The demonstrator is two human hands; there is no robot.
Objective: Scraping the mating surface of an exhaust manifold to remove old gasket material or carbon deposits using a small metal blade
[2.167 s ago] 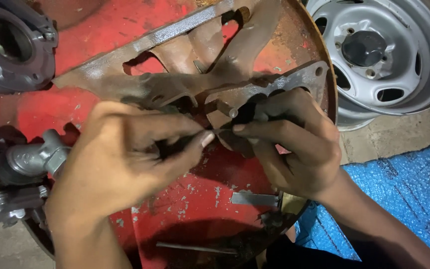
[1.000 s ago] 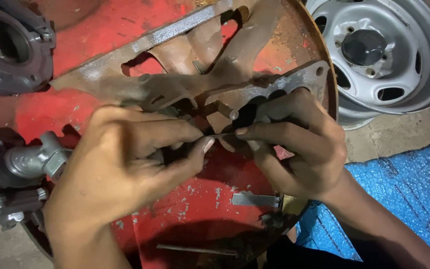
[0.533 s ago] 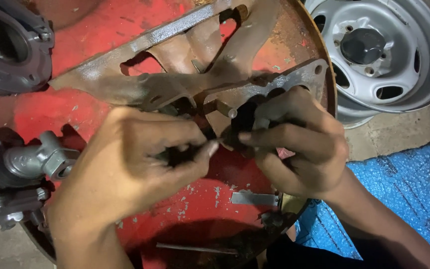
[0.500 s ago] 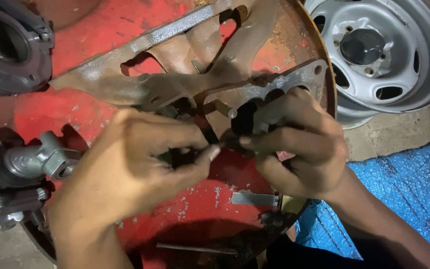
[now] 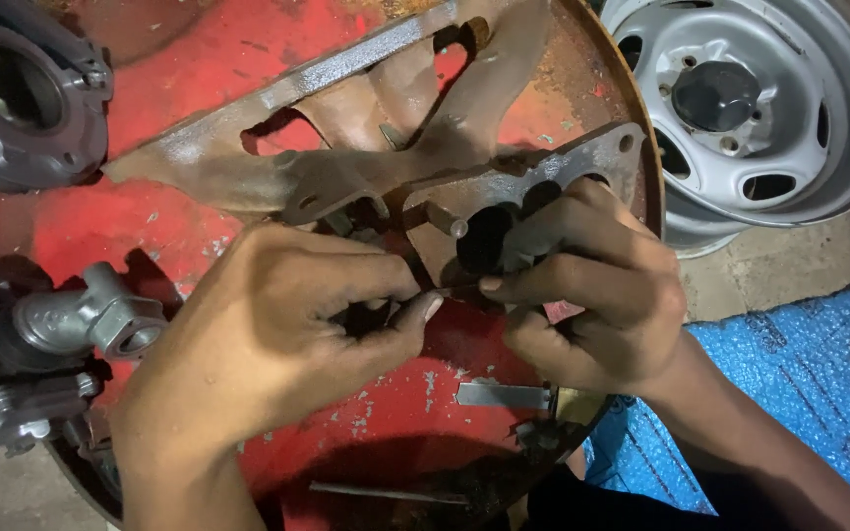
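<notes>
both hands (image 5: 277, 334) (image 5: 582, 295) barely shifted, fingers still pinching a small part at the rusty manifold (image 5: 366, 177).

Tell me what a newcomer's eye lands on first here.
First, the two bare hands meeting at the centre: the left hand and right hand pinch something small at a rusty cast metal manifold, too hidden to identify. That part lies on a worn red round top. At the upper right, a grey steel wheel rim lies on the floor, above a blue sheet.
</notes>
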